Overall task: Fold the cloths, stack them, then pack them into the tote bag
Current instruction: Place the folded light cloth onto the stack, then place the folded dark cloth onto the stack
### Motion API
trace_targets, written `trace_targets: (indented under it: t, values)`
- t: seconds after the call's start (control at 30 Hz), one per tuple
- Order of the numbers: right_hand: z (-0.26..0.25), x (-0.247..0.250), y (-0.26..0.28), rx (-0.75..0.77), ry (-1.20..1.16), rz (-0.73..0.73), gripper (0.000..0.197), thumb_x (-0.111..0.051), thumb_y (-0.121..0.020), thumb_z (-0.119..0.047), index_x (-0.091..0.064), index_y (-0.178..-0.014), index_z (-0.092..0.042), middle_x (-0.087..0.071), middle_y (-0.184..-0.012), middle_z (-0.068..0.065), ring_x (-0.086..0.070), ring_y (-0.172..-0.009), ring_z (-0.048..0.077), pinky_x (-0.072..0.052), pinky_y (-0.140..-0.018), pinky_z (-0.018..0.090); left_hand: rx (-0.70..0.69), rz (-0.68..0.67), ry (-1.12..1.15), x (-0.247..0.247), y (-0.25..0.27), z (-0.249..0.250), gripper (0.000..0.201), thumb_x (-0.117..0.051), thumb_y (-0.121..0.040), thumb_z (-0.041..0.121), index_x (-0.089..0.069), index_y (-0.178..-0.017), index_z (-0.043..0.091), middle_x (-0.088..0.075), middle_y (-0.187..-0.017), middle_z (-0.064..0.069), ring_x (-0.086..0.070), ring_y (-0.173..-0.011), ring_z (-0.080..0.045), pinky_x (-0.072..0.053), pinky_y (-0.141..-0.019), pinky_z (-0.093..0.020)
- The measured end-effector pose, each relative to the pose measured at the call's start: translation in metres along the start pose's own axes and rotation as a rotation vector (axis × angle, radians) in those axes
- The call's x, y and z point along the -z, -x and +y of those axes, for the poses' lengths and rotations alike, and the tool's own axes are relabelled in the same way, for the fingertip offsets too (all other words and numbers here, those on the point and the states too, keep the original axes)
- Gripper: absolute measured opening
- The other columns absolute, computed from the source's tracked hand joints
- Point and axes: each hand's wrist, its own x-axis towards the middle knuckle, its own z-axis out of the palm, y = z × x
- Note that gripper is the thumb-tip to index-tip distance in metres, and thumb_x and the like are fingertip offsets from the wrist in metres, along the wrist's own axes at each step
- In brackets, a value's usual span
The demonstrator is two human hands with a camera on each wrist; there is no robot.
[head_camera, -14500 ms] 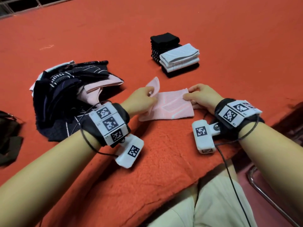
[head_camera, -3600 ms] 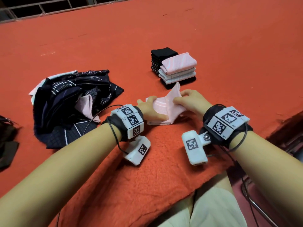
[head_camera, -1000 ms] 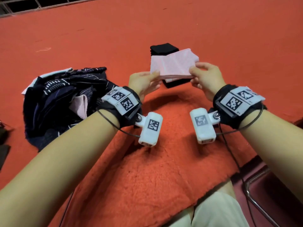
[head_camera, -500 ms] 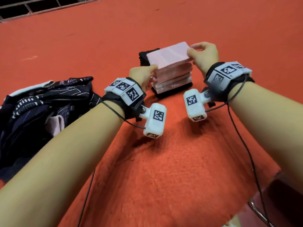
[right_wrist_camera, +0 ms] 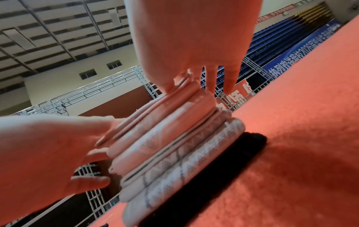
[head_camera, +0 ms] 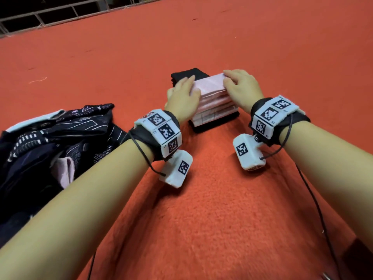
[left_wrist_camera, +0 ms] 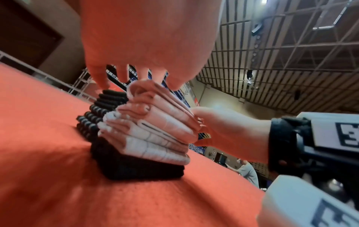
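Pink cloth (head_camera: 209, 85) now down atop stack (head_camera: 214, 110); left hand (head_camera: 184, 93), right hand (head_camera: 241, 87) flat-fingered, pressing it

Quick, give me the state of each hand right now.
Left hand: open, straight fingers resting on the left side of the top pink cloth.
Right hand: open, fingers laid on the cloth's right end atop the folded stack.

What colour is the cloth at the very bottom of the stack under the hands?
Black; the cloths above it are pink or white. The right wrist view shows it best.
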Motion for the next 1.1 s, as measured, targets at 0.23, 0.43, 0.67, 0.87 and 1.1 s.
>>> trace_targets:
  t: [0.23,0.43,0.67,0.87,1.1]
  values:
    - [0.001,0.001,0.012,-0.067,-0.034,-0.132,0.044,-0.029,-0.102,-0.024,-0.037,-0.142,-0.007,-0.042,-0.145,0.013,-0.036,-0.135,0.028,-0.026,-0.106,0.029,0.096,-0.172,-0.045,-0.012,0.005,0.000,0.053,-0.020,-0.101,0.029,-0.007,-0.152,0.020,0.003,-0.159,0.002,0.002,-0.145,-0.029,-0.002,-0.115,-0.034]
    - [0.016,-0.009,0.013,-0.131,-0.126,-0.195,0.047,-0.033,-0.100,-0.032,-0.033,-0.146,-0.020,-0.036,-0.150,0.002,-0.032,-0.139,0.019,-0.022,-0.112,0.026,0.113,-0.265,-0.130,-0.016,0.007,-0.003,0.054,-0.020,-0.101,0.029,-0.004,-0.152,0.020,0.007,-0.159,0.001,0.003,-0.145,-0.029,-0.002,-0.115,-0.034]
    - [0.010,-0.009,0.017,-0.115,-0.104,-0.197,0.047,-0.029,-0.103,-0.028,-0.027,-0.148,-0.016,-0.029,-0.153,0.004,-0.027,-0.141,0.019,-0.017,-0.112,0.022,0.131,-0.256,-0.144,-0.012,0.013,0.002,0.055,-0.023,-0.101,0.030,-0.006,-0.152,0.021,0.006,-0.159,0.001,0.002,-0.144,-0.031,-0.003,-0.115,-0.031]
    - [-0.011,-0.003,0.019,-0.098,-0.052,-0.062,0.045,-0.030,-0.100,-0.025,-0.035,-0.144,-0.017,-0.037,-0.148,0.014,-0.030,-0.137,0.030,-0.019,-0.113,0.032,0.038,-0.178,-0.166,0.020,0.022,0.007,0.052,-0.029,-0.099,0.031,-0.019,-0.150,0.024,-0.004,-0.159,-0.001,0.000,-0.143,-0.029,-0.007,-0.115,-0.036]
    - [-0.054,0.004,0.043,-0.106,0.098,0.093,0.039,-0.038,-0.092,-0.017,-0.049,-0.129,-0.014,-0.037,-0.134,0.017,-0.030,-0.127,0.033,-0.032,-0.101,0.036,-0.036,-0.020,-0.225,0.085,0.061,-0.003,0.042,-0.045,-0.093,0.021,-0.045,-0.135,0.017,-0.029,-0.144,-0.010,-0.017,-0.135,-0.028,-0.018,-0.110,-0.028]
